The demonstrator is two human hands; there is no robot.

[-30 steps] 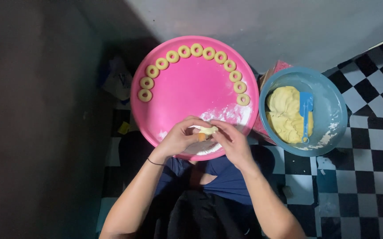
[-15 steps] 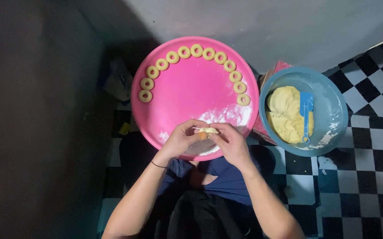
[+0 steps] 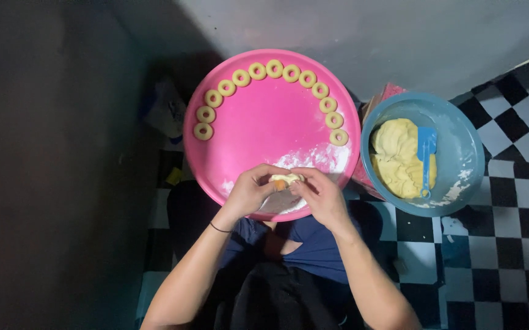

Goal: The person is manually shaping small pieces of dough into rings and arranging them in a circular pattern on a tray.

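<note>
Eleven dough rings (image 3: 269,91) already line the far rim of the pink tray (image 3: 258,131); most of the tray is bare. Over the tray's near edge, the left hand (image 3: 249,192) and right hand (image 3: 319,195) pinch a dough piece (image 3: 287,179) between their fingertips. Much dough (image 3: 399,156) remains in the blue bowl (image 3: 460,122), right of the tray. The fingers hide the piece's shape.

One head camera looks straight down, fairly near, onto the pink tray (image 3: 258,122).
</note>
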